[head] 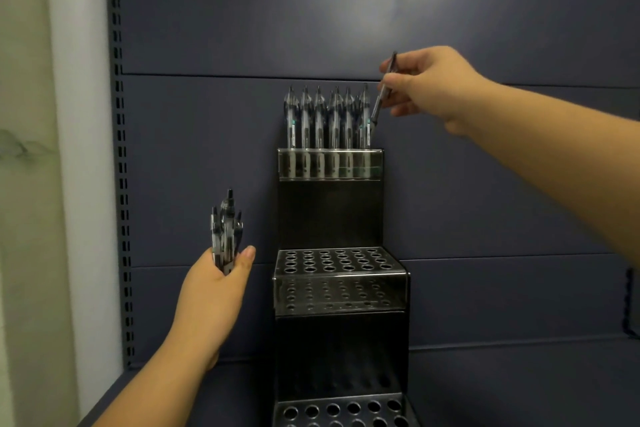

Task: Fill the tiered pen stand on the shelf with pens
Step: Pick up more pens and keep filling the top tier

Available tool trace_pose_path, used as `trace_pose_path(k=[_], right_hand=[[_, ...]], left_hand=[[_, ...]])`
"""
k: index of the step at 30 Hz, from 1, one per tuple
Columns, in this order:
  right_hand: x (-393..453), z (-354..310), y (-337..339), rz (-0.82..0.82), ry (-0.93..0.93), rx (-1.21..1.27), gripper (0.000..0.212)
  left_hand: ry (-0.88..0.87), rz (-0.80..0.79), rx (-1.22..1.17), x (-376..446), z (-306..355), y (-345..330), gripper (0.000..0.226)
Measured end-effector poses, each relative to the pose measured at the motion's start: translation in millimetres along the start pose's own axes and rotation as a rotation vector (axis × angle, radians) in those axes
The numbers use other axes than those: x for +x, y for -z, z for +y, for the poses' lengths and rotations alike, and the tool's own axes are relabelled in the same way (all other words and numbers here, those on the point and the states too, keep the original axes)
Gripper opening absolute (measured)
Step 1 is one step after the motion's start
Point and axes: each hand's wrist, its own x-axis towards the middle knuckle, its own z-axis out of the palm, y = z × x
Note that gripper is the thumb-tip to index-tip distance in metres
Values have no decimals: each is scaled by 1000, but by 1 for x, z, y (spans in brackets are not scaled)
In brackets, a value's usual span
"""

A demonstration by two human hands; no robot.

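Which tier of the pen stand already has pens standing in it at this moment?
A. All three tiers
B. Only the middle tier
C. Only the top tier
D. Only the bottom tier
C. Pens stand only in the top tier of the pen stand, where the right hand angles in one more pen; the holes of the middle tier and the bottom tier show empty.

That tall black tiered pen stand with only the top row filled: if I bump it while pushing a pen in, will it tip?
Possibly top-heavy: the tall black tiered pen stand has clear-barrelled pens only in its top tier, the lower holes empty. Its stepped base widens toward you and its back seems near the panel, so backward tipping looks unlikely. The right hand should probably press the slim dark pen straight down.
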Motion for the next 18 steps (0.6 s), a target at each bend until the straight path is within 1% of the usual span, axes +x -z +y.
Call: trace_pose_path(k=[5,9,14,16,18], right_hand=[[11,-8,-1,-55,-52,-62,10],[17,-17,-5,-112,-99,-93,21],[7,-22,-15,-288,-179,-220,24],[5,-19,-18,-270,-168,-247,28],[3,-13,-19,-207,-154,-217,27]], left_hand=[[-10,-16,7,-2,0,-2,37],[1,-14,6,-2,0,-1,37],[8,-6,0,-2,1,-2,36],[0,-7,-6,-2,2,-1,37],[-7,-8,-6,-2,3,-1,38]])
